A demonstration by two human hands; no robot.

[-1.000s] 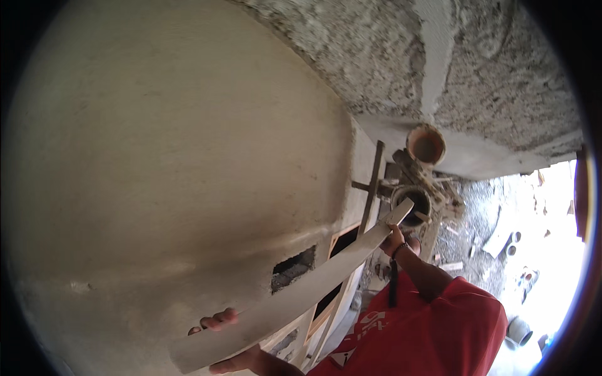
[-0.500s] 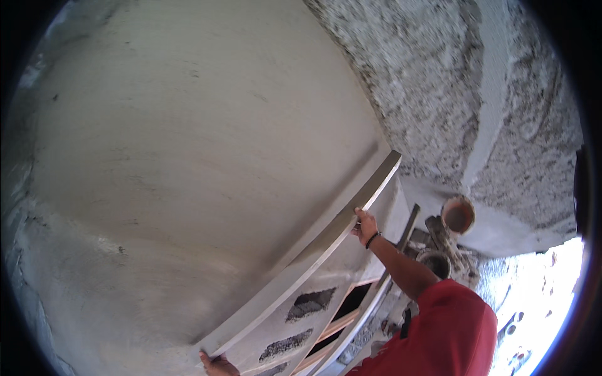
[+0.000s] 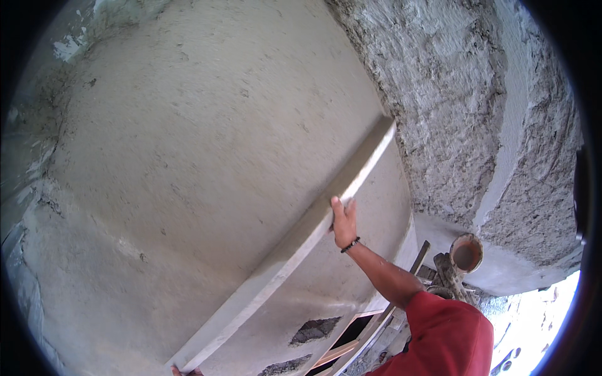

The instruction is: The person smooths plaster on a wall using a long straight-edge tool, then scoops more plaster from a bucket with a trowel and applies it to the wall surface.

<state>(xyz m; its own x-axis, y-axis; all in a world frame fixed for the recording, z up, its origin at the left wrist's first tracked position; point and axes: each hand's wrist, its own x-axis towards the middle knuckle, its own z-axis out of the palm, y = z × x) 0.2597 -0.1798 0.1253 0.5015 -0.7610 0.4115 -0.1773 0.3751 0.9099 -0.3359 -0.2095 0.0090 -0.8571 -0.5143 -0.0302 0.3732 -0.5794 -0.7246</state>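
A long pale straightedge [image 3: 282, 260] lies slantwise across a smooth, freshly plastered grey surface [image 3: 207, 144]. Its upper end reaches the border with a rough plastered surface. My right hand [image 3: 344, 222], with a dark bracelet at the wrist, grips the bar a little above its middle, thumb on the near face and some fingers hidden behind. At the lower end, my left hand [image 3: 185, 371] is mostly cut off by the picture's edge. Only its fingertips show against the bar, so its grip is hard to see.
Rough plaster [image 3: 439, 113] with a smoother pale strip [image 3: 508, 131] fills the upper right. An orange-rimmed bucket [image 3: 466, 254] stands by some timber [image 3: 448, 276]. Ragged dark patches [image 3: 315, 330] and a wood-framed opening [image 3: 351, 338] lie below the bar.
The straightedge has moved up across the plastered surface with my right hand on it. My left hand has dropped further out of the picture, and the view has shifted slightly.
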